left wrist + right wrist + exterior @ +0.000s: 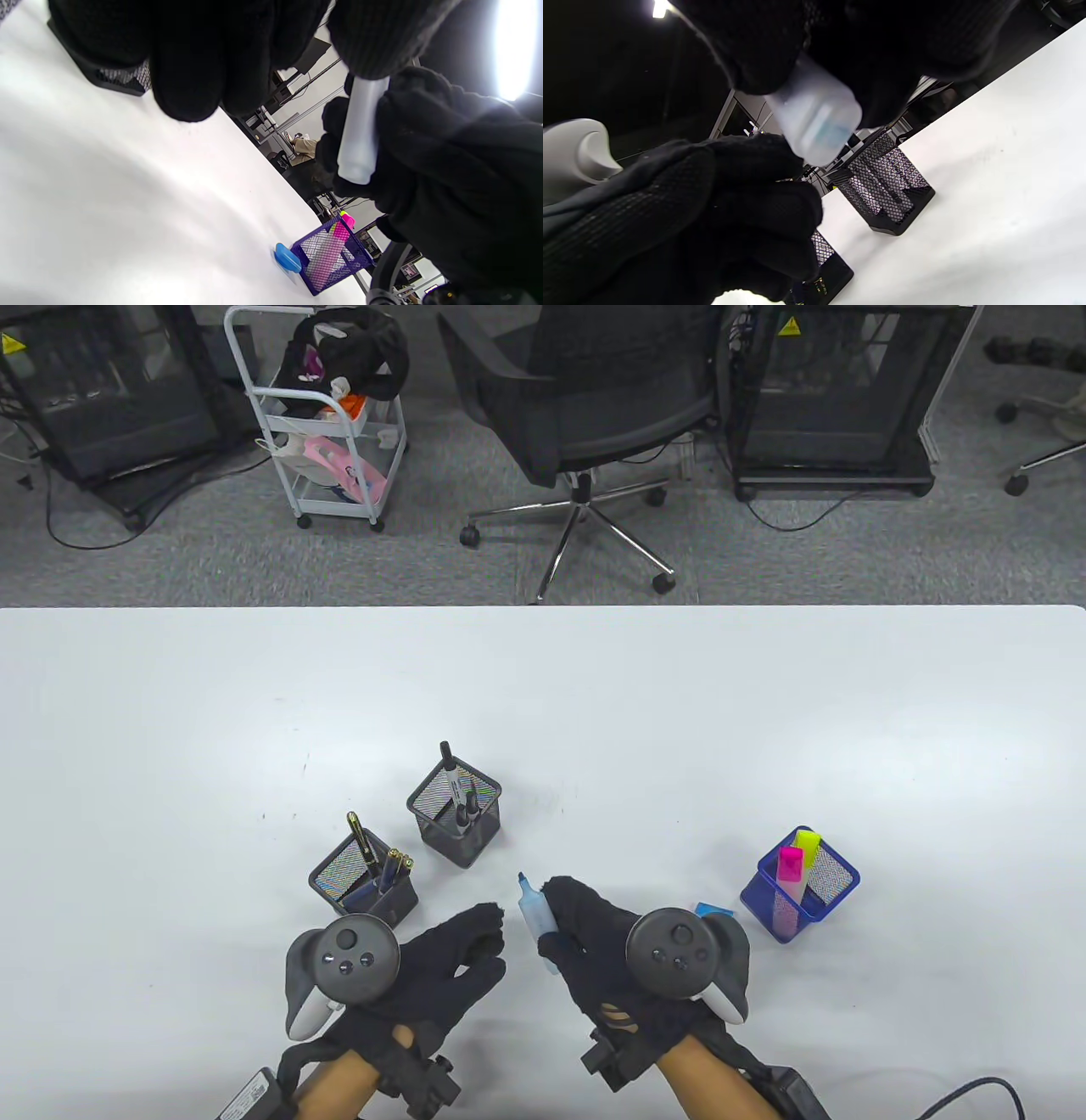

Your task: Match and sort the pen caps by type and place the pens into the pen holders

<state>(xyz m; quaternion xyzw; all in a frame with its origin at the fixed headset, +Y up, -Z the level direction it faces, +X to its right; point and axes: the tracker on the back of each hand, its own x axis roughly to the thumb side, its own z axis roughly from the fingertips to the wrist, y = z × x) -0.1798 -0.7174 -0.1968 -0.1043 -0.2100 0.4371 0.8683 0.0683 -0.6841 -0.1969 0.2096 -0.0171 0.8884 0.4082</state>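
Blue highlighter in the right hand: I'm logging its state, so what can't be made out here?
- Blue highlighter, table view: lower barrel hidden by the right hand.
- Left wrist view: tip hidden behind a left hand finger.
- Right wrist view: barrel blurred, tip cut off.
- Blue cap: mostly hidden in table view.

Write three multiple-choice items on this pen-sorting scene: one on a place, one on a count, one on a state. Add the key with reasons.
1. Where does the loose blue cap lie?
A. inside a black holder
B. on the white table beside the blue mesh pen holder
C. at the table's far edge

2. How many mesh pen holders stand on the table?
A. two
B. three
C. five

3. What is in the right hand?
A. nothing
B. a black marker
C. an uncapped pale blue highlighter

Key: B, the table view shows it beside that holder; B, two black and one blue; C, its bare tip sticks out of the grip.
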